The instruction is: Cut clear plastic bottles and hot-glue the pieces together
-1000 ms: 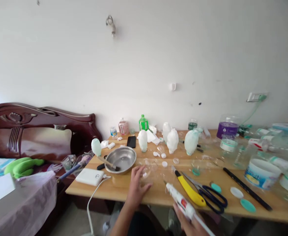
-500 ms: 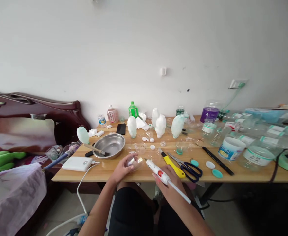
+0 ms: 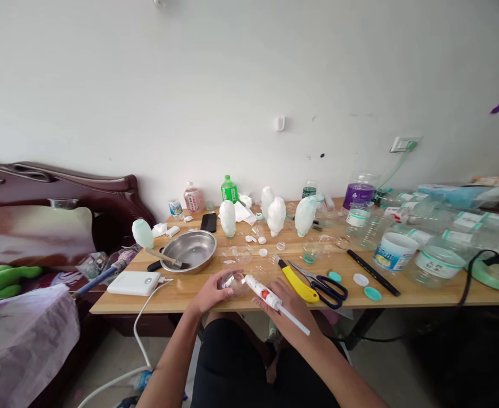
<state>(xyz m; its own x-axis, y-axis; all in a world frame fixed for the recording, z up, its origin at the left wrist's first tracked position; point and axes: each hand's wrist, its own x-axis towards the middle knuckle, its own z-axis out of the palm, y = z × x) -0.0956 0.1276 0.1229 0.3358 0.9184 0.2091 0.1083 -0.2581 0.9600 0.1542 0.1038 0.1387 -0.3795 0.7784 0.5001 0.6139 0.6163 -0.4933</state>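
Note:
My left hand (image 3: 214,292) is closed around a clear plastic piece (image 3: 237,283), cut from a bottle by its look, just above the table's front edge. In my right hand (image 3: 287,306) is a white glue gun (image 3: 263,291) with a long glue stick (image 3: 295,321) sticking out of its back. The gun's nozzle points left and touches or nearly touches the clear piece; which of the two I cannot tell. A yellow utility knife (image 3: 298,280) and dark-handled scissors (image 3: 328,289) lie right of my right hand.
A steel bowl (image 3: 196,245) with a brush (image 3: 168,259) stands left. White-covered bottle shapes (image 3: 277,216) stand further back. Several clear bottles (image 3: 439,262), a white tub (image 3: 396,249) and a black marker-like stick (image 3: 372,273) are at right. A white power bank (image 3: 134,283) lies at front left.
The glue gun in my right hand has moved left, its nozzle now at the clear plastic piece. My left hand stays almost in place. The view has shifted slightly.

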